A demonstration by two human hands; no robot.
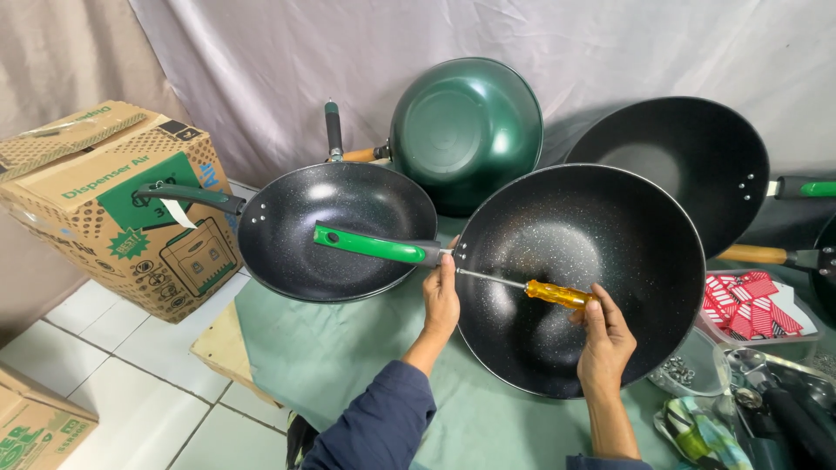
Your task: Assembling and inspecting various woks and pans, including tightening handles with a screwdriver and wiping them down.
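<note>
Black and speckled inside, the wok point(601, 261) in hand is tilted up on the green-covered bench point(348, 357), its hollow facing the camera and its lower rim near the bench's front edge. Its green handle point(370, 245) sticks out to the left and reaches over a second black wok point(335, 228) that lies flat just beside it. The left hand point(441, 300) is clenched around the wok where the handle joins the rim, thumb on top, its forearm in a dark blue sleeve point(379, 422) rising from the front edge of the bench. The right hand point(605, 344) lies in front of the wok's bowl and grasps a screwdriver point(522, 285) by its amber handle, fingers wrapped over it, wrist bent upward. The steel shaft runs left across the bowl, and its tip meets the rivets at the handle joint, just beside the left thumb.

Behind, toward the bench's back edge, a dark green wok point(466, 130) leans bottom-out against the grey curtain point(261, 61), and another black wok point(688, 161) leans to its right. At the right edge sit a tray of red and white tags point(753, 305) and a clear bowl of small metal parts point(688, 372). Off the bench's left edge, a printed cardboard box point(113, 209) stands on the white-tiled floor point(113, 383).
</note>
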